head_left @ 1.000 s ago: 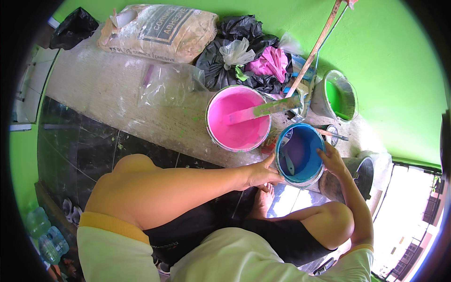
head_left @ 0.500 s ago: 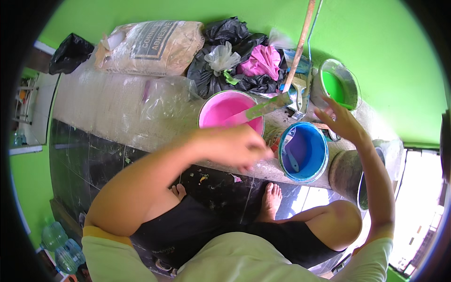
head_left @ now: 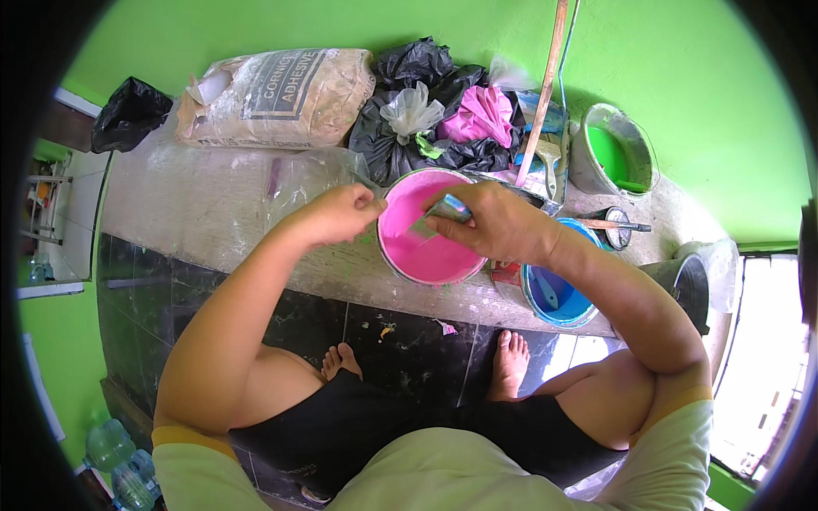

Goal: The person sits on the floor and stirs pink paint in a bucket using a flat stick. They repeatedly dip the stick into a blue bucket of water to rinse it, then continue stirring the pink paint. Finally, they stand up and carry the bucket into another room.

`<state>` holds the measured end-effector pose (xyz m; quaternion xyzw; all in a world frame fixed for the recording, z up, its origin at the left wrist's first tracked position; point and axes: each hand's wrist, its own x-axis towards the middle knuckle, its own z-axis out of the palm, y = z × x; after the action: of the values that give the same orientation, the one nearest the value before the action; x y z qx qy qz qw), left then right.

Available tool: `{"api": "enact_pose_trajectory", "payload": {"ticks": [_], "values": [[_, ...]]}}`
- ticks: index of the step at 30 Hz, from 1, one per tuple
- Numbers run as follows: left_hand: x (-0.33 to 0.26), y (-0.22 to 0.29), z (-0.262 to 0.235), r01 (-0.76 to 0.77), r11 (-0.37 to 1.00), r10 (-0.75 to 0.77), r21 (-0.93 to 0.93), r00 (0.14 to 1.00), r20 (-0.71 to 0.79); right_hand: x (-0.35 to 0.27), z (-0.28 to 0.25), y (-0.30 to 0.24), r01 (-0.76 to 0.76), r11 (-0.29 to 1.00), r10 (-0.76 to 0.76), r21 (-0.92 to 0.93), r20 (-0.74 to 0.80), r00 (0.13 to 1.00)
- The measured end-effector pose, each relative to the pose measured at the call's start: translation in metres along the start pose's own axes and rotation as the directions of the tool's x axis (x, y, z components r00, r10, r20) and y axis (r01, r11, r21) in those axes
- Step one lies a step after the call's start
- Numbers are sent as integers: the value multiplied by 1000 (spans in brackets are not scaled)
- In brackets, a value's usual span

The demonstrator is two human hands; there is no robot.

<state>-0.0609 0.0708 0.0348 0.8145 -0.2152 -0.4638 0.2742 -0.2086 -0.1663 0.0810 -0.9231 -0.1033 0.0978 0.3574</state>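
Note:
A round bucket of pink paint point(head_left: 436, 277) stands on the pale ledge in front of me. My right hand point(head_left: 498, 223) reaches over its right side, fingers wrapped around a paint-smeared stick point(head_left: 449, 208) with a blue-green upper end. The stick slants down into the pink paint, where its lower part blends with the colour. My left hand point(head_left: 339, 211) is at the bucket's left rim, its curled fingers pinching the edge. A blue bucket point(head_left: 588, 317) is just right of the pink one, partly behind my right forearm, with a blue-handled brush point(head_left: 545, 289) inside.
Farther right are a grey bucket with green paint point(head_left: 588, 166), a small tin point(head_left: 615, 230) with a brush across it, and a dark bucket point(head_left: 690, 289). Behind lie a brush point(head_left: 549, 162), black bags point(head_left: 375, 132), and a paper sack point(head_left: 256, 98). A long pole point(head_left: 543, 94) leans up the wall.
My right hand has come left from near the green bucket and taken the stick. The left hand has moved back left to the pink bucket's rim. The stick's upper end has swung closer to me.

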Motion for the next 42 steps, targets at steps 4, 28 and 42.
{"api": "enact_pose_trajectory", "payload": {"ticks": [4, 28, 42], "values": [[7, -5, 18, 37, 994, -29, -103, 996, 79, 1, -2, 0, 135, 990, -139, -44, -98, 985], [22, -26, 73, 169, 791, -191, -589, 981, 24, -24, -30, 16, -37, 999, 41, 29, -148, 988], [-26, 15, 98, 223, 807, -331, -547, 938, -106, -36, -44, -5, -57, 992, 72, 115, -131, 989]]}}
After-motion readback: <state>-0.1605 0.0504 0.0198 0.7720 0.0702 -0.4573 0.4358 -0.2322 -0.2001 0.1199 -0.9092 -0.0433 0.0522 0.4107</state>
